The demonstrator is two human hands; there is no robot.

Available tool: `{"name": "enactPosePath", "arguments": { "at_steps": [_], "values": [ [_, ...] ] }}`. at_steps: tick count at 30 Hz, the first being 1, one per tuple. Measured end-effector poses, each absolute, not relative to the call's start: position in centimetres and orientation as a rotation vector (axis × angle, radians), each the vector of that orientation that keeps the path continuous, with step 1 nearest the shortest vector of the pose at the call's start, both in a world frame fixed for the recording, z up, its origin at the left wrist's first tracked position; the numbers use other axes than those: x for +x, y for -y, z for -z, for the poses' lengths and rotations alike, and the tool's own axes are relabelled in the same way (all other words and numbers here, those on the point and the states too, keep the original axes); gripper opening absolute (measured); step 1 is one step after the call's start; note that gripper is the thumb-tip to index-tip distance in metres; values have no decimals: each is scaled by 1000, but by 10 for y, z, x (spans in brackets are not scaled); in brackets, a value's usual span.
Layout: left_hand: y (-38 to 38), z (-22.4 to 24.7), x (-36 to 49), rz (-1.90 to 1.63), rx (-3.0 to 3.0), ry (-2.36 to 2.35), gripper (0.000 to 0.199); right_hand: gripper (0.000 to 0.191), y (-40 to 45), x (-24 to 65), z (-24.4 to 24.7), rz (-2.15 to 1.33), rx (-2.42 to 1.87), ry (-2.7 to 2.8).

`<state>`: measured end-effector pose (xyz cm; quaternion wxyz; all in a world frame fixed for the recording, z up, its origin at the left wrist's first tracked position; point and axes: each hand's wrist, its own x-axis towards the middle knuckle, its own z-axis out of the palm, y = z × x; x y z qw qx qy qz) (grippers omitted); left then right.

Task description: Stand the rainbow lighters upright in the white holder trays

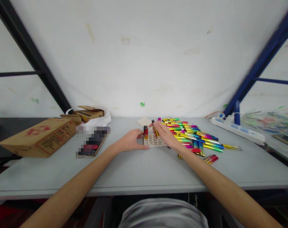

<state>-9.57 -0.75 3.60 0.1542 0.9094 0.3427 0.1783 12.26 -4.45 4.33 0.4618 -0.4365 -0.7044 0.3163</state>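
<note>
A white tray point(155, 142) with rows of round holes lies on the table in front of me. One red and yellow lighter point(146, 133) with a black top stands upright at its left end. My left hand point(132, 141) is at that end, thumb along the near edge and bent fingers beside the lighter, gripping the tray. Over the tray, my right hand point(163, 133) pinches a yellowish lighter point(155, 128) with a dark top, tilted slightly. Right of this hand spreads a loose pile of shiny coloured lighters point(189, 136).
Another white holed piece point(144, 121) lies behind the tray. On the left are a phone point(96, 142), a white plastic bag point(98, 121) and a brown cardboard box point(41, 136). A white power strip point(238, 129) lies at the right, by a blue post point(236, 112).
</note>
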Motion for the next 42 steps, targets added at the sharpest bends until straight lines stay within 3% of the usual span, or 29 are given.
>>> {"name": "enactPosePath", "arguments": {
  "at_steps": [5, 15, 23, 27, 31, 39, 42],
  "values": [
    [8, -34, -93, -533, 2592, -969, 63, 39, 51, 124, -50, -272, -1095, 2044],
    [10, -37, -93, -562, 2593, -922, 57, 25, 50, 126, -44, -74, -1175, 2314],
    [9, -36, -94, -572, 2586, -912, 55, 26, 51, 126, -47, -12, -1235, 2461],
    [10, -37, -93, -533, 2586, -979, 59, 30, 49, 149, -60, 19, -1314, 2336],
    [11, -39, -93, -491, 2586, -1011, 61, 23, 38, 189, -68, 169, -1503, 2216],
    [11, -41, -94, -491, 2577, -1025, 62, 12, 31, 225, -67, -61, -1609, 2332],
    [11, -40, -93, -490, 2570, -1019, 60, 20, 39, 220, -72, -177, -1628, 2382]
  ]
}}
